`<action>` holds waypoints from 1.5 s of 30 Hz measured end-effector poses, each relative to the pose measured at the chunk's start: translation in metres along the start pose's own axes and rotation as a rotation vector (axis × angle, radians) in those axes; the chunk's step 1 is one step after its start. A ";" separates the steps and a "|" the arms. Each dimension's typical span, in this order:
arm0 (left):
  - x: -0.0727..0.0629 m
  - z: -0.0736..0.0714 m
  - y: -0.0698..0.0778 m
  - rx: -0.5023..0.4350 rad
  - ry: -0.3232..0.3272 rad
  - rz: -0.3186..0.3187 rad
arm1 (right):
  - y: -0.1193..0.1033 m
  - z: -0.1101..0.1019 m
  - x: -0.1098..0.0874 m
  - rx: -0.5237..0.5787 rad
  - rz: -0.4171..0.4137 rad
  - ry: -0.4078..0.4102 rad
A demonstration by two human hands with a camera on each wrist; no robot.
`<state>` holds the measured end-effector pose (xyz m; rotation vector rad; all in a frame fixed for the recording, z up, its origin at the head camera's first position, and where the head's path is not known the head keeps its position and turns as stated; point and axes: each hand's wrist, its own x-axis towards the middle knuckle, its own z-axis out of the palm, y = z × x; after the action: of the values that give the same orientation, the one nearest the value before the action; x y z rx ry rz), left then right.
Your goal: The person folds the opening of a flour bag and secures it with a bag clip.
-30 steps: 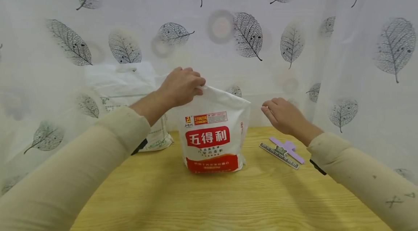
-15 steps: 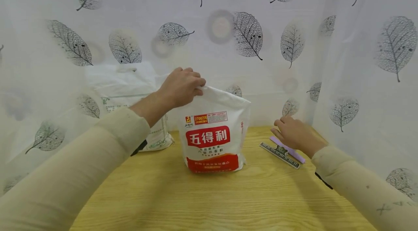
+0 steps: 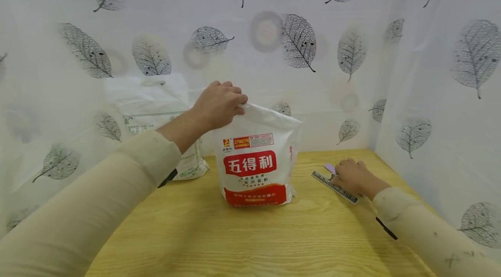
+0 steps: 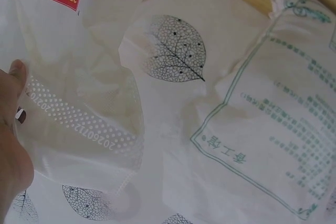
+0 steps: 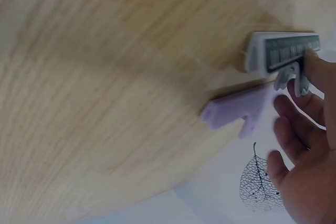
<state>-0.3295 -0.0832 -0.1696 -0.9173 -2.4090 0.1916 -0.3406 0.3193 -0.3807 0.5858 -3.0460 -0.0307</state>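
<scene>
A white flour bag (image 3: 250, 172) with red panels and Chinese lettering stands upright on the wooden table. My left hand (image 3: 221, 103) grips its top edge at the upper left; the left wrist view shows the bag's dotted seam (image 4: 79, 119) beside that hand. At the right, my right hand (image 3: 354, 177) is down over two bag clips. Its thumb and index finger pinch the handle of the dark, white-edged bag clip (image 5: 286, 51), while the other fingers are spread. Right beside it lies the purple bag clip (image 5: 233, 106), partly covered by the hand in the head view.
Behind my left forearm stands a second white bag (image 3: 148, 94) with green print. A white curtain (image 3: 242, 72) with a leaf pattern hangs behind the table (image 3: 250, 242) and along its sides.
My right hand has moved down and right from beside the flour bag onto the clips, and its thumb and index finger now take the dark one. The left hand keeps its grip on the bag.
</scene>
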 end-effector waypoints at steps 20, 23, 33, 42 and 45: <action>-0.001 0.000 0.002 0.011 0.001 0.007 | -0.013 -0.095 0.018 0.168 -0.085 0.071; -0.001 0.000 0.002 0.009 0.007 0.011 | -0.018 -0.114 0.021 0.175 -0.066 0.100; -0.003 -0.001 0.000 -0.002 0.034 0.029 | -0.041 -0.167 0.029 0.253 -0.005 0.293; -0.003 -0.001 0.000 0.000 0.033 0.028 | -0.068 -0.200 0.033 0.375 -0.004 0.611; -0.003 0.000 0.001 0.002 0.034 0.027 | -0.076 -0.209 0.034 0.419 -0.018 0.681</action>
<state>-0.3272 -0.0847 -0.1708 -0.9454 -2.3664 0.1866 -0.3353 0.2337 -0.1731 0.5031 -2.3782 0.6711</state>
